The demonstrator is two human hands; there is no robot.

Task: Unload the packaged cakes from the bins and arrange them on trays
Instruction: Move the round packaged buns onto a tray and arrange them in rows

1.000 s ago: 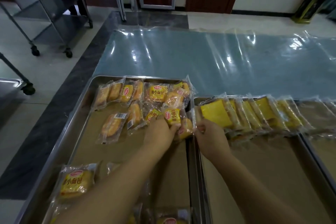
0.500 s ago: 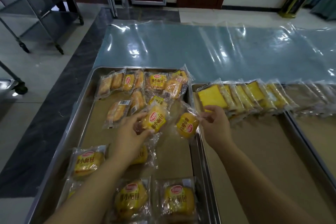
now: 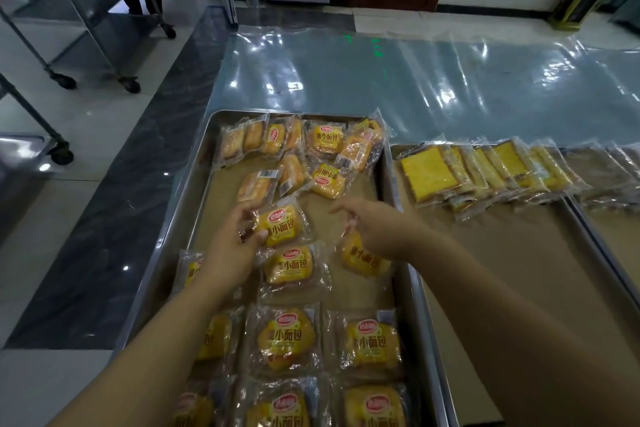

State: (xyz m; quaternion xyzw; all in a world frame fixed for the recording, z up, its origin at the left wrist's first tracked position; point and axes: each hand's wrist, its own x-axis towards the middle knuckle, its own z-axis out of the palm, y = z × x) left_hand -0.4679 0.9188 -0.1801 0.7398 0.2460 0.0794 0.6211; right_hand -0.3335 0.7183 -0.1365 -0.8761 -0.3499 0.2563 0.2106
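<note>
Packaged cake [image 3: 282, 225], yellow in a clear wrapper, sits in the middle of the left tray [image 3: 207, 135], gripped at its left end by the left hand [image 3: 235, 246], thumb below and fingers curled over the top. The right hand [image 3: 377, 229] hovers near the tray's right edge, directly over a second cake [image 3: 362, 258]; its fingers bend down to the wrapper's far end, and whether they pinch it cannot be told. Loose cakes [image 3: 325, 139] lie heaped along the far edge. Neat rows [image 3: 287, 340] fill the near edge. On the right tray [image 3: 502, 253], flat slab cakes [image 3: 427, 173] overlap along its far edge.
</note>
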